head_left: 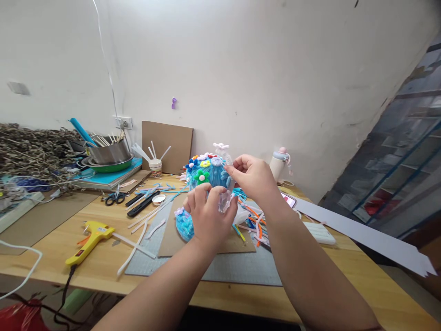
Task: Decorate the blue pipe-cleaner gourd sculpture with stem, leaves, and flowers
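A blue fuzzy pipe-cleaner craft [215,174] stands in front of me, its top dotted with small coloured pipe-cleaner flowers. My left hand [210,214] is curled before its lower part, partly hiding it. A crumpled clear plastic piece [225,201] shows between that thumb and forefinger. At the craft's upper right, my right hand [253,177] is closed in a pinch; what lies in its fingertips is too small to make out. Translucent material and a pale pink flower [221,146] rise just left of these fingers. A smaller blue fuzzy piece [184,225] sits left of my left hand.
Cardboard [172,246] lies on a grey cutting mat [241,270] under the craft. To the left are a yellow glue gun [91,241], scissors [115,197] and black-handled tools [143,204]. Loose pipe cleaners [257,223], a bottle [278,165] and a white case [319,233] are on the right.
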Demonstrator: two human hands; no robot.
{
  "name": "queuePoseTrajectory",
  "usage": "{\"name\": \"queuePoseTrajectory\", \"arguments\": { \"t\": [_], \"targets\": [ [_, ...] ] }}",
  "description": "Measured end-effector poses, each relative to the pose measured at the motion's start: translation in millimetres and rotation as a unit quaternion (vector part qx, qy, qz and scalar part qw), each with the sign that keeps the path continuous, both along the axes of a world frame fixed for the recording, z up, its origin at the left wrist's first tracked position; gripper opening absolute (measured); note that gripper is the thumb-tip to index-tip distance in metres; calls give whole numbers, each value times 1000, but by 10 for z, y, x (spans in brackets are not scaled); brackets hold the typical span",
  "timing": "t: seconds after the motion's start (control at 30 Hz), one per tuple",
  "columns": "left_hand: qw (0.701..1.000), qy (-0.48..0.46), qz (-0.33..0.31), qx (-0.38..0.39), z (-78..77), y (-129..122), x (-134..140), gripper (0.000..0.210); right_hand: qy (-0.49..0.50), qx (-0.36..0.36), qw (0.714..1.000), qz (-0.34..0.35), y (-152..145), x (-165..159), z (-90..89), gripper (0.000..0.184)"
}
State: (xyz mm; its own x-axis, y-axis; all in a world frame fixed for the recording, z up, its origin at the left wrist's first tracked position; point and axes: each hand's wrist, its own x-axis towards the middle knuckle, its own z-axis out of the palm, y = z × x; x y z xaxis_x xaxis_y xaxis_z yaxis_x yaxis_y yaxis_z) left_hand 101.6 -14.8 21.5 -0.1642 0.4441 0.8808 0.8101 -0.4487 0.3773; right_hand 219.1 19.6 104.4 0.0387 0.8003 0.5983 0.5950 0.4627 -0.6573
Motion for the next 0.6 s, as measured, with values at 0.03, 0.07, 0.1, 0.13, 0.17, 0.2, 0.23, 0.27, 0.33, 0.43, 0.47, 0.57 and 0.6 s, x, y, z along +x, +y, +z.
{"name": "queuePoseTrajectory", "arguments": {
  "t": [0.03,0.07,0.1,0.13,0.17,0.2,0.23,0.27,0.33,0.43,0.47,0.57,0.6],
  "targets": [
    [1000,3,5,-4,39,16,13,21,1,0,1000,-1,-8,-5,3,24],
    [1000,3,12,-9,69,36,26,23,2,0,1000,-3,-17,-9,5,24],
    [1000,3,19,-14,91,57,37,25,4,0,1000,-3,-26,-13,6,24],
    [999,2,27,-18,106,77,47,27,6,0,1000,-3,-35,-16,7,24],
    [999,2,33,-21,116,95,55,28,6,-1,1000,-3,-45,-18,9,24],
    [999,1,38,-21,123,108,62,28,6,-1,1000,-3,-56,-19,10,24],
    [999,0,40,-21,128,117,66,28,6,0,1000,-2,-67,-21,12,24],
    [999,-2,42,-20,132,122,68,28,5,0,1000,-3,-80,-23,14,23],
    [999,-5,43,-16,139,120,67,29,4,1,1000,-6,-106,-26,17,23],
    [999,-3,41,-9,148,107,59,28,6,3,1000,-8,-141,-31,11,22],
    [999,-2,41,-7,152,104,56,28,6,5,1000,-8,-149,-32,6,22],
    [999,-2,42,-3,173,103,51,29,2,16,1000,-7,-163,-33,-12,21],
    [999,-3,42,-1,181,105,51,29,1,20,1000,-7,-167,-35,-17,22]
  ]
}}
